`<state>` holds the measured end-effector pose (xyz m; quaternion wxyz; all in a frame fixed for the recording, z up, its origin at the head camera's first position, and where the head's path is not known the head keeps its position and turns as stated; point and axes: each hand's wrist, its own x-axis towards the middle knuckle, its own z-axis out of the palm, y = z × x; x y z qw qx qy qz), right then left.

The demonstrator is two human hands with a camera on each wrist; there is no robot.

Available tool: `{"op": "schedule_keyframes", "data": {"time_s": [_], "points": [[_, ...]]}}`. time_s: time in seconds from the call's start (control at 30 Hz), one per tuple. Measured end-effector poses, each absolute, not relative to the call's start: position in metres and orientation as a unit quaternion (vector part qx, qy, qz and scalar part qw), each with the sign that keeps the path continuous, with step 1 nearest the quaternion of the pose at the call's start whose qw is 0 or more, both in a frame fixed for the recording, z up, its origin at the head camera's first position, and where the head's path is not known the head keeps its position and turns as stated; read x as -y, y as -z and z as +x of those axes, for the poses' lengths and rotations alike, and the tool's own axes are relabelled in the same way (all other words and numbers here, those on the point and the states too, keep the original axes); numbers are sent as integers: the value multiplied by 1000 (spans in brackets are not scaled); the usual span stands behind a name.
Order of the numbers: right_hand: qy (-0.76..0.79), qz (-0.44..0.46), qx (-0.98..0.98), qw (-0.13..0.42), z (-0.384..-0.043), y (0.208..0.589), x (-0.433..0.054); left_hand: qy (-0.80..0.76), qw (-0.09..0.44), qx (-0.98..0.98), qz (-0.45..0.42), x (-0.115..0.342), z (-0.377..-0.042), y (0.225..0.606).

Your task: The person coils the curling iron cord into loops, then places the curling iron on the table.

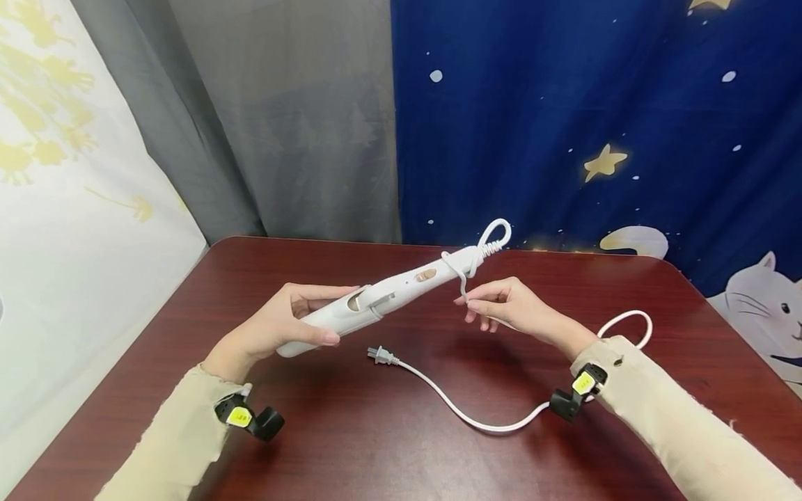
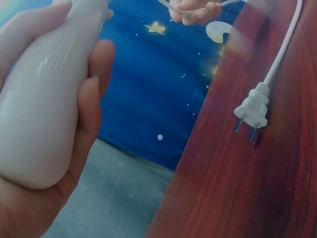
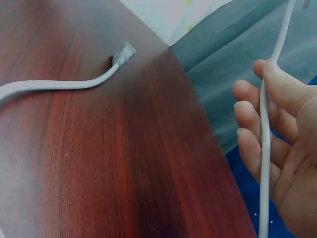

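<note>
A white hair styling iron (image 1: 401, 291), with a beige switch on its handle, is held tilted above the table, its cord end up to the right. My left hand (image 1: 269, 323) grips the wide lower end; in the left wrist view the fingers curl round its smooth body (image 2: 44, 109). The white power cord (image 1: 464, 284) loops at the handle's tip and wraps round the handle. Between thumb and forefinger, my right hand (image 1: 510, 306) pinches the cord just off the handle. The right wrist view has the cord (image 3: 265, 134) running down across the palm.
The cord's two-pin plug (image 1: 381, 355) lies on the dark red wooden table (image 1: 301, 431), with the cord curving right beneath my right forearm. Behind the table hang a grey curtain (image 1: 301, 125) and a blue starry curtain (image 1: 532, 125). Pale patterned cloth (image 1: 75, 229) hangs at left.
</note>
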<state>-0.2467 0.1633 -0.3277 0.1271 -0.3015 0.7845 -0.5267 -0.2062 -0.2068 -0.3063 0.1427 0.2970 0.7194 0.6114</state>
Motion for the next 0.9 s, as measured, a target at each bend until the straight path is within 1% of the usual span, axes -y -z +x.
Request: {"op": "schedule_keyframes", "data": {"time_s": [0.17, 0.3, 0.4, 0.47, 0.57, 0.77, 0.9], "points": [[522, -298, -781, 169, -254, 332, -159, -579, 169, -718, 348, 209, -205, 306], [488, -323, -794, 163, -260, 330, -153, -555, 199, -721, 364, 211, -203, 307], [457, -346, -800, 176, -265, 323, -146, -543, 226, -718, 373, 212, -201, 307], [440, -354, -801, 199, -266, 316, -140, -534, 243, -711, 387, 213, -200, 306], [414, -370, -802, 218, -267, 305, -134, -516, 262, -707, 407, 213, -200, 305], [378, -403, -806, 212, -266, 285, -124, -491, 297, -710, 409, 212, -201, 306], [376, -416, -806, 190, -262, 272, -122, -475, 291, -730, 395, 213, -201, 306]]}}
